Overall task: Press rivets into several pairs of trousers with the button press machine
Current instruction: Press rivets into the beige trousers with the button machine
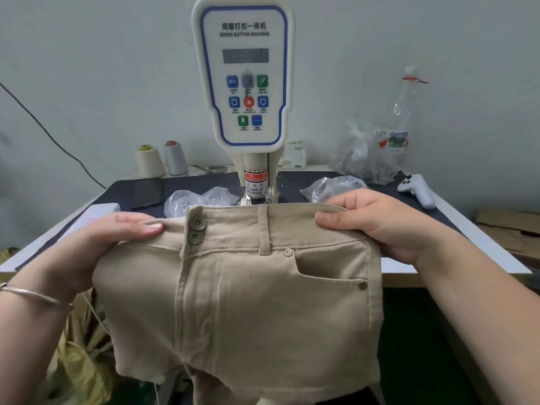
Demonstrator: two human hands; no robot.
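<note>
Beige trousers [248,302] hang in front of me, front side facing me, held up by the waistband just before the white servo button press machine [244,77]. My left hand [96,244] grips the waistband's left end, thumb on top. My right hand [377,220] grips the right end. Two metal buttons [196,229] sit on the fly. One rivet [288,252] marks the upper corner of the right front pocket and a second rivet [363,285] its outer corner. The press head [256,185] with a warning label stands right behind the waistband.
On the dark table [455,217] lie clear plastic bags [201,200], a phone [146,194], a white controller [416,190], two thread cones [162,162], a small box [293,156] and a plastic bottle [400,112]. More fabric [81,346] lies low on the left.
</note>
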